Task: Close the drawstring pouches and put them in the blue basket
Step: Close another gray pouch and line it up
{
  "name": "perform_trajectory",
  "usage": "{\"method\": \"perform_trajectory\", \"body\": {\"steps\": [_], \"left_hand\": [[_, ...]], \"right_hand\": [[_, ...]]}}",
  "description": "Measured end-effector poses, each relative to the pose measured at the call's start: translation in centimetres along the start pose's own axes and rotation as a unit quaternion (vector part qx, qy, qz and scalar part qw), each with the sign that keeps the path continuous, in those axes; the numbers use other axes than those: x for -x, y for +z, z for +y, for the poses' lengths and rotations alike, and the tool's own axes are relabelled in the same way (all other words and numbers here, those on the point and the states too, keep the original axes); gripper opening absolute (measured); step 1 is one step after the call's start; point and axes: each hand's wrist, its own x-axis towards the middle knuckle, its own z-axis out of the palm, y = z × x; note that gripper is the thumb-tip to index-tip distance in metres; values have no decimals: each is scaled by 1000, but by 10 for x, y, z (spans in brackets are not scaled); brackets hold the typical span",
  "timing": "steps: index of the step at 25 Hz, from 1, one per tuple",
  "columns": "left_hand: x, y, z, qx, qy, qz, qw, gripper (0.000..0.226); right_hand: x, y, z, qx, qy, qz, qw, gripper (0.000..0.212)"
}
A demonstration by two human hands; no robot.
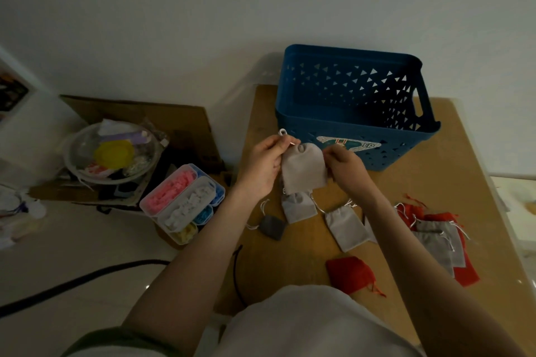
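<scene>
Wooden table (429,182) carries the blue basket (377,127); the grey drawstring pouch (304,174) is held just in front of it. Left hand (265,165) pinches the white drawstring (282,132); right hand (346,166) pinches the pouch's opposite edge. Recommended: pull the 2 sides apart evenly until the mouth gathers shut.

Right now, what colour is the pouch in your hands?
Light grey pouch; head view shows it.

You are in a home room. Identify it by the wooden table (435,182) against a white wall (261,9), with cardboard (145,113), a cluttered bowl (68,151) and a clip box (143,206) on the floor (72,255).
</scene>
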Motion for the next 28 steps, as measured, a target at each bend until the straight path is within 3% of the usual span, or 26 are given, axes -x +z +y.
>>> {"method": "perform_trajectory", "body": {"steps": [4, 10, 13, 16, 25, 28], "left_hand": [[2, -4, 2, 20, -44, -61, 997, 20], [-3, -2, 5, -182, -71, -33, 980, 20], [-6, 1, 3, -208, -74, -7, 975, 30], [-6, 7, 1, -240, -56, -6, 969, 25], [-10, 5, -3, -266, 0, -3, 964, 17], [-9, 4, -5, -287, 11, -1, 958, 18]], "right_hand": [[-1, -6, -8, -27, 22, -24, 999, 18], [3, -9, -22, -129, 20, -74, 989, 34], [6, -6, -27, -163, 0, -99, 982, 31], [7, 0, -31, -199, -18, -137, 970, 24], [9, 10, -27, -155, -126, -122, 972, 12], [7, 15, -24, -147, -105, -97, 979, 14]]}}
